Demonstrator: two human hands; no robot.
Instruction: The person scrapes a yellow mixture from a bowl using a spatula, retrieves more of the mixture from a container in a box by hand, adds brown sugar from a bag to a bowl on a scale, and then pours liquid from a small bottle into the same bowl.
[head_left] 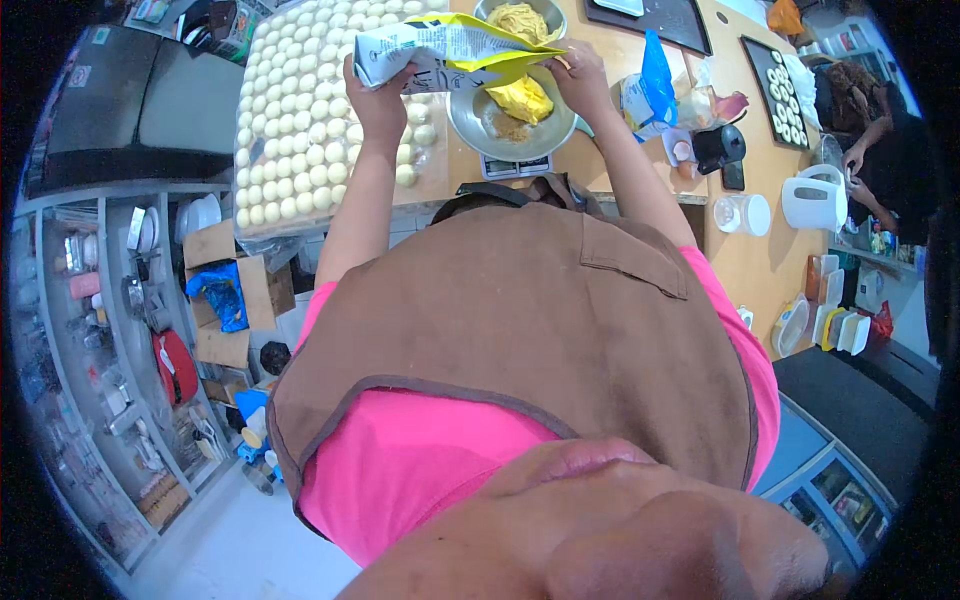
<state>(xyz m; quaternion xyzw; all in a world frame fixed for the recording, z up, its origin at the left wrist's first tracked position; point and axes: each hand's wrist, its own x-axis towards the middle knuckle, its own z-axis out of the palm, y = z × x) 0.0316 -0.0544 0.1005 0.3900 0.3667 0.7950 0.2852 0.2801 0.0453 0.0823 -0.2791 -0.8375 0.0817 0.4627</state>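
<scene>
Both my hands hold a yellow and white printed bag (430, 50), tipped sideways. My left hand (379, 102) is closed round its left end, and my right hand (582, 76) grips the edge at its right end. Below the bag stands a metal bowl (470, 135) with a yellow fatty lump (523, 101) and some light brown powder (508, 128) in it. The bowl rests on a kitchen scale (516, 167). A second metal bowl (560, 10) with pale yellow dough-like stuff is just behind, partly hidden by the bag.
Many round pale dough balls (300, 120) cover a sheet on the left. Right of my arm are a blue and white bag (650, 95), a dark container (718, 148) and a clear jar (742, 214). A tray of rings (785, 100) lies farther right, near another person (875, 130).
</scene>
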